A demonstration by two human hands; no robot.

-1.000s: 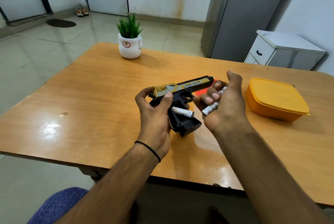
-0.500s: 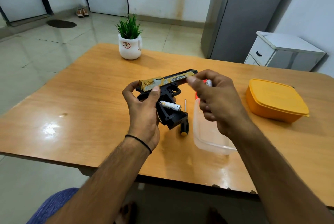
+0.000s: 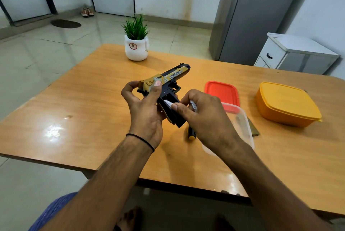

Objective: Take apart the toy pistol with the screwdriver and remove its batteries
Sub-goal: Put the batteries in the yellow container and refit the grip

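Note:
My left hand grips the black and gold toy pistol above the table, thumb on the gold slide, barrel pointing away to the right. The grip's battery bay is open and one white battery lies in it. My right hand holds another white battery in its curled fingers while its thumb and fingertip pinch the battery in the bay. The screwdriver with a black and yellow handle lies on the table under my right hand, mostly hidden.
A clear plastic box sits right of my hand with a dark part behind it. A red lid, a closed orange box and a potted plant stand on the wooden table.
My right hand dropped from beside the barrel down to the grip and took hold of the battery in the bay. The pistol tilted and its barrel now points further away.

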